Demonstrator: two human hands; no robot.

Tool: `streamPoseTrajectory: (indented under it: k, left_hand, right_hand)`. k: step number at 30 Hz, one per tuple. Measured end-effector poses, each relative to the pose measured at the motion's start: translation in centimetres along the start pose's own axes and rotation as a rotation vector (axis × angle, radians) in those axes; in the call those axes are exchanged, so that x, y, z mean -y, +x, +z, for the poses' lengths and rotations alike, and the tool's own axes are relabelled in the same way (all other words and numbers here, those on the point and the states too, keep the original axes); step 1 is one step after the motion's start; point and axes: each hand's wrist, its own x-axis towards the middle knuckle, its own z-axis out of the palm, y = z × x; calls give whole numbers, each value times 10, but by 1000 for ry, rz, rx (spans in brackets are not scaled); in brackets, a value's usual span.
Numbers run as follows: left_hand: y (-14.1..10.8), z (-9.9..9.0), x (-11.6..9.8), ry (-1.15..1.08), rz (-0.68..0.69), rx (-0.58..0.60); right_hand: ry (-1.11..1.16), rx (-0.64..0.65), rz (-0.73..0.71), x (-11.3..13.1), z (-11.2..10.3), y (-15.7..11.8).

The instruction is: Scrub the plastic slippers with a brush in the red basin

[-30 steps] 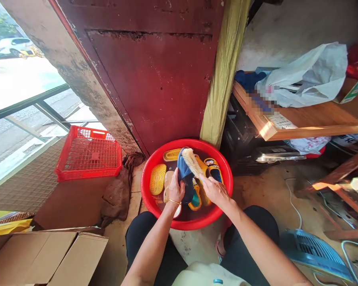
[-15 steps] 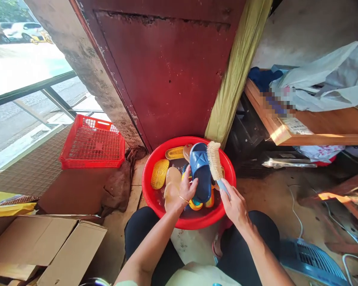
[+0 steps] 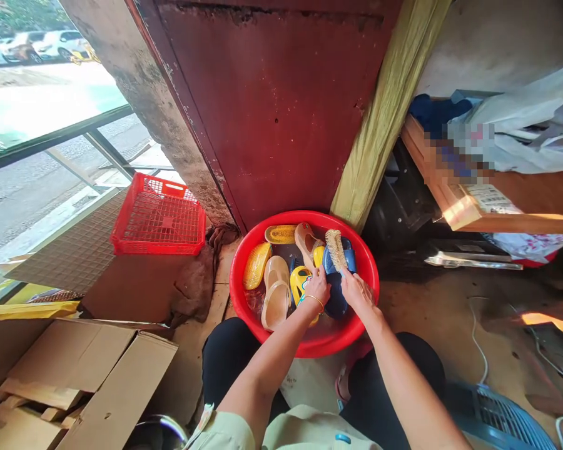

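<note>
My right hand (image 3: 358, 291) is closed round the handle of a scrub brush (image 3: 336, 250) with pale bristles. The bristles lie over the strap area of a navy blue slipper (image 3: 336, 301), low in a red basin (image 3: 237, 269). My left hand (image 3: 318, 286), fingers curled, grips the slipper's left edge. A yellow clog (image 3: 298, 282) sits just left of that hand. Beige clogs (image 3: 276, 294) and yellow-soled footwear (image 3: 257, 265) lie about them in dark water. Part of the slipper is hidden behind my hands and the brush.
A red plastic crate (image 3: 159, 219) stands at the left, beside a brown cloth (image 3: 197, 281). Cardboard boxes (image 3: 70, 369) are at lower left. A dark red door (image 3: 281, 125) rises behind the basin. To the right are a wooden shelf (image 3: 530, 212) and a blue fan (image 3: 502, 412).
Both hands have gone down with the slipper and brush, from above the basin into it. The beige and yellow footwear has shifted, and the view has turned slightly left.
</note>
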Motion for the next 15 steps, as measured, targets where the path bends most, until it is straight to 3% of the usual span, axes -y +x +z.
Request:
streamPoseTrajectory:
  k: [3, 5, 7, 9, 11, 13, 15]
  left_hand:
    - [1, -9, -6, 13, -36, 62]
    - [0, -25, -9, -17, 47, 76]
    - [-3, -53, -3, -76, 223, 25]
    - [-5, -89, 14, -114, 355, -110]
    - [-6, -128, 42, -40, 255, -252]
    - [-5, -158, 74, 131, -23, -342]
    - [-5, -174, 100, 293, -281, -264]
  right_hand:
    - [-8, 11, 11, 8, 0, 5]
    - [-4, 1, 12, 8, -1, 5]
    - [4, -16, 9, 6, 0, 2]
    - [7, -30, 4, 3, 2, -6]
    - [8, -34, -4, 2, 8, -17]
    - [10, -25, -14, 4, 16, -28]
    - [14, -10, -11, 8, 24, -36]
